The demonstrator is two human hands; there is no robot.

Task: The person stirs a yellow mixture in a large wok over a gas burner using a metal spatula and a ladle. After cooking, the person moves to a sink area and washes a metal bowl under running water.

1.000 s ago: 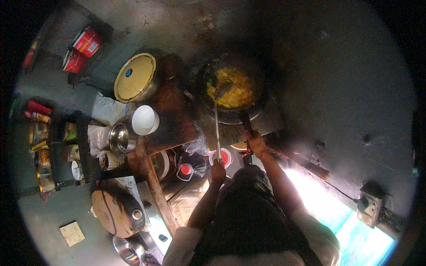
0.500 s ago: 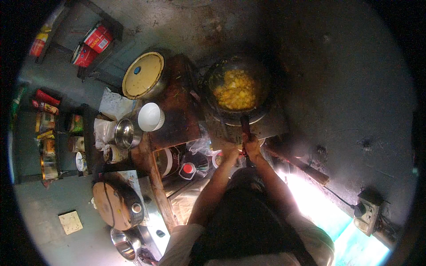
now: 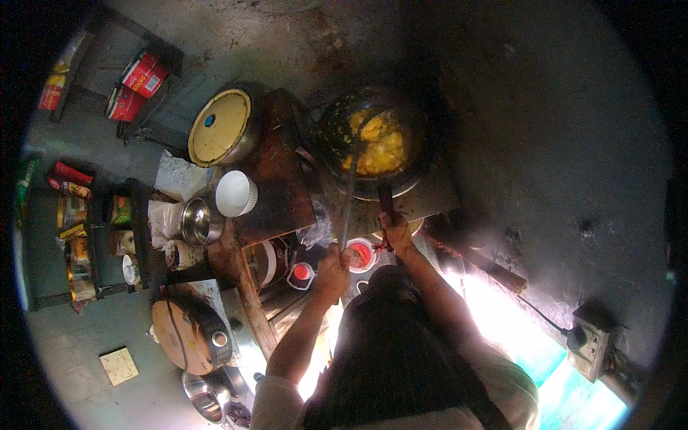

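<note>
A dark wok (image 3: 331,152) sits on the stove, holding yellow chunky food (image 3: 383,159). My right hand (image 3: 396,233) is closed around the wok's dark handle (image 3: 385,198). In my left hand (image 3: 332,274) is a long-handled spatula (image 3: 349,204), its thin shaft slanting up over the near rim. The spatula's head is among the food at the wok's far left part, and its exact shape is hard to make out.
Left of the stove is a brown wooden counter (image 3: 276,204) with a white bowl (image 3: 236,193), a steel bowl (image 3: 201,221) and a yellow-lidded pot (image 3: 221,127). Below are a red-capped jug (image 3: 301,273) and a white tub (image 3: 363,256). A plugged socket (image 3: 590,345) is at right.
My left hand has moved left and down from beside my right hand, and the spatula now reaches into the wok. Some food has shifted. My right hand stays on the wok handle.
</note>
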